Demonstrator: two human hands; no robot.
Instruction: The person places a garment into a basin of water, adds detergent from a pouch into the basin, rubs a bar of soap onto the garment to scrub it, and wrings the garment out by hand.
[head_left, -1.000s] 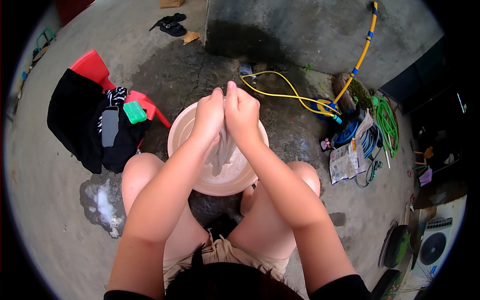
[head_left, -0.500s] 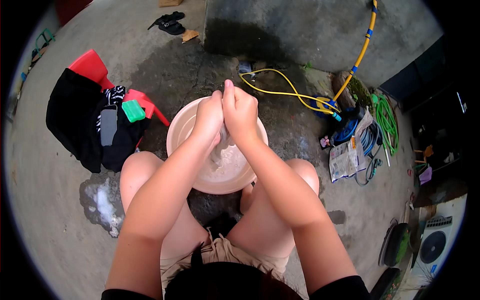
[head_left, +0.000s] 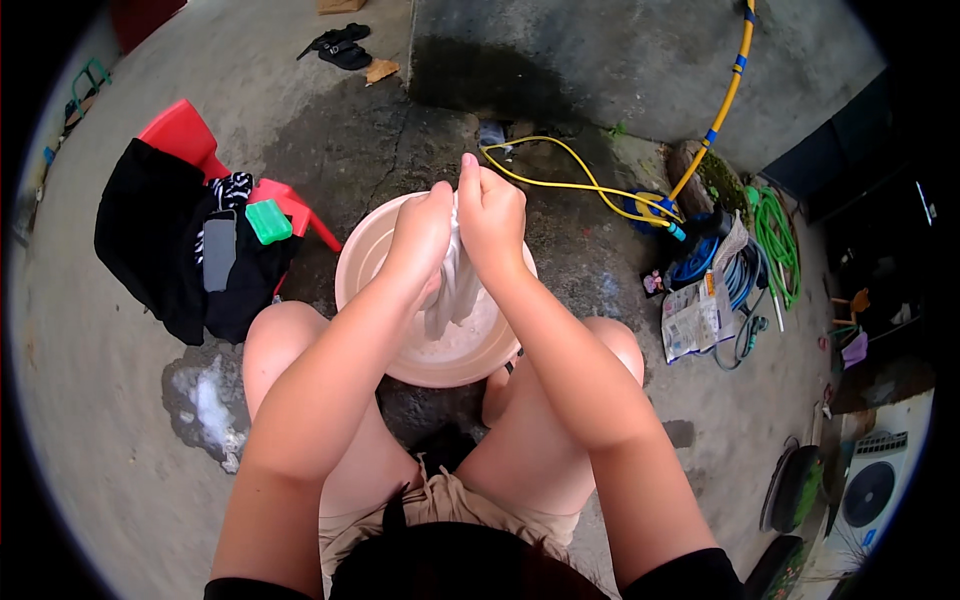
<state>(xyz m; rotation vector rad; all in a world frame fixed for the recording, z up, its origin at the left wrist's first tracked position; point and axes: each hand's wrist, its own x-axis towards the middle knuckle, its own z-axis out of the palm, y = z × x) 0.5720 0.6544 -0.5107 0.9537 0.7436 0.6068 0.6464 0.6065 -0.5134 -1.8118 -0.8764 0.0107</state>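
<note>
Both of my fists are raised above a round pale pink basin (head_left: 352, 282) that stands between my knees. My left hand (head_left: 421, 238) is closed on a wet, whitish cloth (head_left: 456, 284). The same cloth is gripped by my right hand (head_left: 492, 216), close beside the left, with both thumbs on top. Folds of the cloth hang down between my hands into the basin. Whitish, sudsy water (head_left: 437, 352) shows at the bottom of the basin. The parts of the cloth inside my fists are hidden.
At left, a red plastic chair (head_left: 187, 136) bears black clothing (head_left: 150, 235), a phone (head_left: 219, 252) and a green soap bar or box (head_left: 268, 221). White foam (head_left: 210, 405) lies on the concrete. Coiled hoses (head_left: 776, 245) and a printed bag (head_left: 697, 322) lie at right. Black sandals (head_left: 340, 46) lie farther off.
My fists have moved slightly apart at the top, with the right one shifting a little right. More of the cloth now shows, stretched and hanging between them.
</note>
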